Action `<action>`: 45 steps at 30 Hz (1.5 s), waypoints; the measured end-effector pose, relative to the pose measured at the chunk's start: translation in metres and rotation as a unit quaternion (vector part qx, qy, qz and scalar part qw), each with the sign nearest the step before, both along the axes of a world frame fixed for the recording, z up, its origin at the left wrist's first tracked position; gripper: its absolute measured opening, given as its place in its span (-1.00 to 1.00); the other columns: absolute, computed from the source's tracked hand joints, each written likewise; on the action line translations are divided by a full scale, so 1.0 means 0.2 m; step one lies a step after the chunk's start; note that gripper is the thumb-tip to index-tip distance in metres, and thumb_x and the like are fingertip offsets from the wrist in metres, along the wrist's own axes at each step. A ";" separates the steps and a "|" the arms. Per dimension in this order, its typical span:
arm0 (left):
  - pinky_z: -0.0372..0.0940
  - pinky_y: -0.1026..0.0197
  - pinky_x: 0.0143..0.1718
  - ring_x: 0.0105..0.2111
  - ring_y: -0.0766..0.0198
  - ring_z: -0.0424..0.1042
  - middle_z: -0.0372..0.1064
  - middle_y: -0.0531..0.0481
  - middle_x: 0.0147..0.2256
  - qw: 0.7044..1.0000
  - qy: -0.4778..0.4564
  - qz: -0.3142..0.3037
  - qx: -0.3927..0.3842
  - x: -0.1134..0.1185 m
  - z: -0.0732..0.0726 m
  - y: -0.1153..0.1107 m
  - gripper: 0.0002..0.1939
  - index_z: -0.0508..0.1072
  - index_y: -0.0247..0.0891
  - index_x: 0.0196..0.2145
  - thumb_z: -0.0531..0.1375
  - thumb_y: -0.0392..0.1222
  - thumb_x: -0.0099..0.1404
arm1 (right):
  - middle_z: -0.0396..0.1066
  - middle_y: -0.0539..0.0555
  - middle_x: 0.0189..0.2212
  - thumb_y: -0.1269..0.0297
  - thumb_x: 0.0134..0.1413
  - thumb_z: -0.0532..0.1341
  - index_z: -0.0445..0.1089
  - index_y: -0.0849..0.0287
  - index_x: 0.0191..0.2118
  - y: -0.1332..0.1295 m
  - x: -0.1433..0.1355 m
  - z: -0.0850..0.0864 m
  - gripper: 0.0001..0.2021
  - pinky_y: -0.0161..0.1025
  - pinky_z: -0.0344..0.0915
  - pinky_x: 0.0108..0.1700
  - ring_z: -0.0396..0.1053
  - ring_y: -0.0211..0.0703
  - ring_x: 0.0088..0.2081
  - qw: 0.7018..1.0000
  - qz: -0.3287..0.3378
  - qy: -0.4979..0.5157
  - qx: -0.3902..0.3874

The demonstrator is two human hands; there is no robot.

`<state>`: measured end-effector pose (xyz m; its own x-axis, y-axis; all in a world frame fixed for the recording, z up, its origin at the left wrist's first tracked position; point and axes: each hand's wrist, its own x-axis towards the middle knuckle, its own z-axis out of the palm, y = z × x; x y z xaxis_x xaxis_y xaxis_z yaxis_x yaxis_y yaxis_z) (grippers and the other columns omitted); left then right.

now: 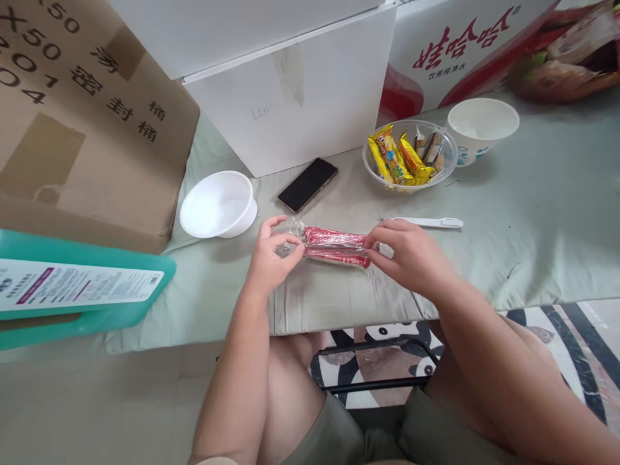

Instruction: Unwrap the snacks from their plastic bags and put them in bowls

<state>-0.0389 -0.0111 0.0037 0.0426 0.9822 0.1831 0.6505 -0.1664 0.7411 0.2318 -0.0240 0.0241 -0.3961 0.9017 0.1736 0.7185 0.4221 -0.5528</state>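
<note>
A red item in clear plastic wrap (335, 240) lies on the cloth-covered table near its front edge; its exact kind I cannot make out. My left hand (277, 254) pinches the wrap at the left end, where loose clear film sticks up beside the fingers. At the right end my right hand (403, 252) grips the wrap between thumb and fingers. Just behind the right hand lies a white utility knife or similar slim tool (438, 223), partly hidden by the fingers. Beyond the package rests a dark phone (309, 185).
A white bowl (216, 205) stands left, a clear bowl of yellow-wrapped snacks (369, 169) and a paper tub (483, 123) back right. White boxes (310, 97) line the back. A cardboard box (97, 155) and green jug (159, 274) flank the left.
</note>
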 end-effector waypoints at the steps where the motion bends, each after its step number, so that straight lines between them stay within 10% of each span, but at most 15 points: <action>1: 0.21 -0.07 0.26 0.16 0.01 0.36 0.35 -0.12 0.11 1.000 -0.012 -0.013 0.018 -0.02 0.02 -0.02 -0.90 0.56 -0.18 -0.49 0.29 -0.14 0.12 | 0.51 0.12 -0.31 0.35 0.20 0.14 0.45 0.14 -0.35 -0.01 0.01 0.03 -0.85 -0.15 0.28 -0.15 0.42 -0.07 -0.25 1.000 0.017 0.022 0.002; 7: 0.38 0.15 -0.35 -0.43 0.18 0.50 0.52 -0.06 -0.48 0.977 -0.112 -0.149 -0.104 -0.10 0.11 -0.13 -0.78 0.53 -0.22 -0.55 0.24 -0.10 0.18 | 0.51 -0.01 -0.49 0.24 0.26 0.11 0.51 0.12 -0.23 -0.09 0.02 0.14 -0.78 -0.28 0.23 -0.36 0.40 -0.23 -0.46 0.962 0.195 0.044 -0.187; 12: 0.34 0.19 -0.28 -0.19 0.13 0.50 0.55 -0.12 -0.18 0.996 -0.078 0.038 -0.026 -0.09 0.07 -0.10 -0.81 0.56 -0.22 -0.34 0.24 -0.06 0.18 | 0.56 0.07 -0.39 0.22 0.29 0.03 0.52 0.01 0.02 -0.09 -0.04 0.08 -0.65 -0.23 0.15 -0.39 0.45 -0.09 -0.39 0.975 0.079 -0.114 -0.172; 16: 0.33 0.11 -0.09 -0.03 0.05 0.43 0.38 -0.19 0.12 0.988 0.052 0.117 -0.087 -0.05 0.02 -0.04 -0.43 0.46 -0.19 0.05 0.35 -0.02 0.08 | 0.56 0.11 -0.36 0.13 0.30 0.04 0.30 -0.02 0.29 -0.07 -0.08 0.07 -0.52 -0.21 0.15 -0.41 0.47 0.03 -0.35 0.970 0.007 -0.172 -0.171; 21: 0.24 0.11 -0.23 -0.29 0.08 0.44 0.48 -0.08 -0.35 0.961 0.133 0.108 -0.219 -0.02 0.01 -0.01 -0.73 0.49 -0.20 -0.37 0.28 0.07 0.16 | 0.57 0.18 -0.19 0.19 0.29 0.09 0.34 0.09 0.22 -0.07 -0.18 0.11 -0.57 -0.13 0.33 -0.28 0.51 0.08 -0.22 0.983 -0.074 -0.121 -0.117; 26: 0.22 0.21 -0.29 -0.36 0.23 0.38 0.41 0.05 -0.46 0.961 -0.142 0.015 -0.238 0.05 0.01 0.00 -0.77 0.37 -0.22 -0.53 0.22 -0.06 0.18 | 0.32 0.20 0.24 0.36 0.09 0.22 0.26 0.09 0.29 -0.05 -0.31 0.01 -0.40 0.04 0.31 0.14 0.35 0.15 0.17 0.997 0.061 -0.051 -0.023; 30: 0.33 0.20 -0.15 -0.07 0.13 0.47 0.54 -0.05 -0.11 0.848 -0.448 -0.019 -0.281 0.10 0.05 -0.01 -0.77 0.32 -0.25 -0.53 0.29 -0.12 0.10 | 0.36 0.20 0.17 0.34 -0.03 0.28 0.11 0.01 0.39 0.01 -0.32 -0.08 -0.19 0.18 0.26 0.14 0.35 0.25 0.12 0.994 0.032 -0.098 -0.023; 35: 0.40 0.05 -0.01 0.02 0.04 0.51 0.54 -0.07 -0.01 0.756 -0.587 -0.012 -0.290 0.10 0.10 0.00 -0.86 0.36 -0.22 -0.44 0.26 -0.16 0.10 | 0.41 0.23 0.10 0.28 -0.05 0.31 0.10 0.05 0.38 0.05 -0.28 -0.06 -0.18 0.12 0.32 0.08 0.38 0.24 0.11 0.996 -0.019 -0.003 -0.085; 45: 0.41 -0.17 -0.07 0.17 -0.10 0.40 0.49 -0.04 0.08 0.831 -0.498 -0.025 -0.246 0.20 0.11 0.07 -0.72 0.41 -0.12 -0.37 0.04 0.09 0.23 | 0.55 0.17 -0.04 0.21 -0.04 0.28 0.43 0.14 0.05 0.08 -0.15 -0.06 -0.54 0.09 0.37 0.12 0.48 0.12 0.03 0.910 -0.048 0.347 -0.222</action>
